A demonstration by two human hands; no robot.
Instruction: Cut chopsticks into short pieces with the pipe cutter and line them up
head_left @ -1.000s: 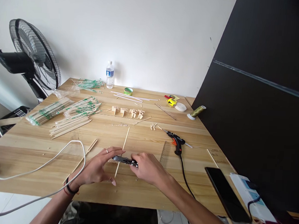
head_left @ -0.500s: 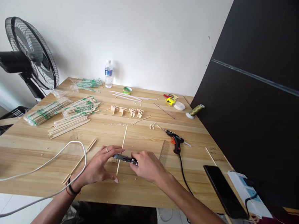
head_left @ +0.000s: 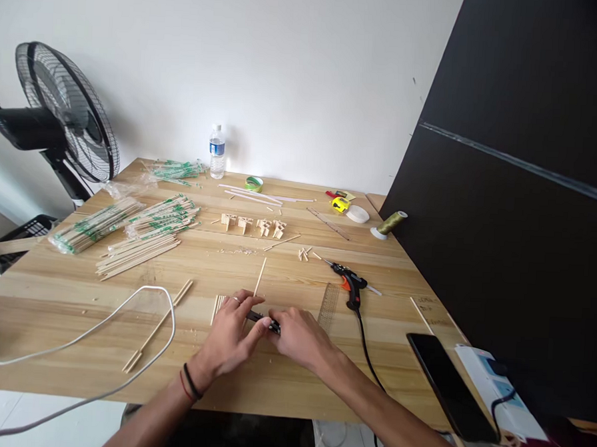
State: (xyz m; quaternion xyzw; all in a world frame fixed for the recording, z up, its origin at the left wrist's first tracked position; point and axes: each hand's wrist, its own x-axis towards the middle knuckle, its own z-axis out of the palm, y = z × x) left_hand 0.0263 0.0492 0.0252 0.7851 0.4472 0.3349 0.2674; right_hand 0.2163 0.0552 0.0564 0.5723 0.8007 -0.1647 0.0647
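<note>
A dark metal hand tool (head_left: pixel 255 316) lies between my hands above the front middle of the table. My right hand (head_left: pixel 300 335) is wrapped round its right end. My left hand (head_left: pixel 235 337), with a ring on one finger, has its fingers on the tool's left part and its thumb near the right end. A thin wooden stick (head_left: pixel 260 277) runs away from the fingers toward the back; its near end is hidden. Beside my left hand, a row of short cut sticks (head_left: pixel 217 307) lies partly covered. Four small stick structures (head_left: pixel 245 225) stand farther back.
Stick bundles (head_left: pixel 98 224) lie at the left, near a white cable (head_left: pixel 172 310). To the right are a glue gun (head_left: pixel 351 284), a clear ruler (head_left: pixel 328 306), a phone (head_left: pixel 450 385) and a power strip (head_left: pixel 500 387). A bottle (head_left: pixel 217 152) stands at the back, a fan (head_left: pixel 66 114) beyond the left edge.
My left hand has moved right, closer to my right hand, and its thumb has come up to the tool. The long stick has shifted right and tilted, with less of it showing. More cut sticks show.
</note>
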